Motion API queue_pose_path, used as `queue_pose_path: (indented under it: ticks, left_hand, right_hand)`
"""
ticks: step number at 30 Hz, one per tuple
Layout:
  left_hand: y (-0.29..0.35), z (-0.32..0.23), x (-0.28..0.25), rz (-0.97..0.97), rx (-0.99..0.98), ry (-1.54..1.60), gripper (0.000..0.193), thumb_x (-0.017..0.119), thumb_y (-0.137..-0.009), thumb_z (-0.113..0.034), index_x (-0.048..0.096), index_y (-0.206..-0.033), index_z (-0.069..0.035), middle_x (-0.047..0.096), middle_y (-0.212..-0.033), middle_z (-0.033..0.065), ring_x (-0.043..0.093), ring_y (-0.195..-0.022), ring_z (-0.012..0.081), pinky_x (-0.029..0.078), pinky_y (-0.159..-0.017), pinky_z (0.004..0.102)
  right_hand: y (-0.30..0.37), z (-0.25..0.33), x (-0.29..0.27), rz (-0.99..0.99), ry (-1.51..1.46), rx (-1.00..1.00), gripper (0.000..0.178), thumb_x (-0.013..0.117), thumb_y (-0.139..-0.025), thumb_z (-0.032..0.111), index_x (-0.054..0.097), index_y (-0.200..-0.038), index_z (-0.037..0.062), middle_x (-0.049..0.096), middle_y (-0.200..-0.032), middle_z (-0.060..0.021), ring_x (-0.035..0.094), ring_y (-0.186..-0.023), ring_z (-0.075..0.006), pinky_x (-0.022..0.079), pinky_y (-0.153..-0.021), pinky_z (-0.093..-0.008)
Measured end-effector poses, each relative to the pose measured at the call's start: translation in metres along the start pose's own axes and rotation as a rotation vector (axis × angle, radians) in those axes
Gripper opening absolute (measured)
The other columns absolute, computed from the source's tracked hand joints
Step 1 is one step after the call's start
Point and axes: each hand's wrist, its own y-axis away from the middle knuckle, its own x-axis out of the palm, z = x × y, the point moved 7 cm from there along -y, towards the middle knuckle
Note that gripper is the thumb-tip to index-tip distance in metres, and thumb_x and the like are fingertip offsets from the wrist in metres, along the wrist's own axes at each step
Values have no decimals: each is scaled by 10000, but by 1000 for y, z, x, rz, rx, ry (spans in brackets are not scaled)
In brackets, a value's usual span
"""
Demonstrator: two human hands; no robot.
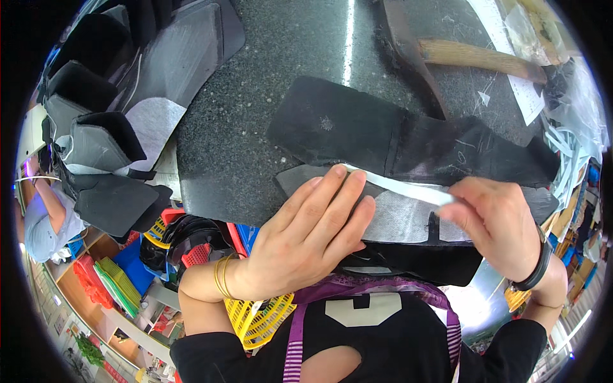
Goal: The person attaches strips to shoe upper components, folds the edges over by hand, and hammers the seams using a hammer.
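Note:
A narrow white strip (403, 187) runs along the seam edge of a black, fabric-like piece (345, 124) lying on the worktop. My left hand (300, 236) lies flat with its fingers stretched out, the fingertips pressing on the strip's left end. Between thumb and fingers of my right hand (501, 220), the other end of the strip is pinched and held a little raised. Under the strip, nearer to me, shows a grey piece with a silvery backing (399, 220), partly covered by my left hand.
A speckled dark stone worktop (223, 153) bears the work. A hammer with a wooden handle (479, 54) lies at the back right, beside a bundle of pale strips (565, 156). Stacked black and grey cut pieces (172, 57) fill the left. A person (51, 217) is at far left.

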Motion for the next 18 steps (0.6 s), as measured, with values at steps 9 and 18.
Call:
queue_pose_path:
  ticks: [9,18]
  left_hand:
    - [-20,-11,-8,119,-155,-149,598,615,-791,-438,565,-1223,-28,537,-1247,156,515,-1140,299,445,-931,410]
    - [-37,-40,2,16,85,-169,311,549,-824,-144,629,-1069,31,592,-1237,169,546,-1154,259,452,-949,371]
  right_hand:
    - [-21,-9,1,10,-81,21,221,634,-823,136,605,-697,-43,553,-601,-229,581,-598,-407,455,-549,-436]
    - [21,12,2,83,221,-123,244,617,-865,211,510,-743,29,567,-621,-133,607,-551,-313,466,-517,-427]
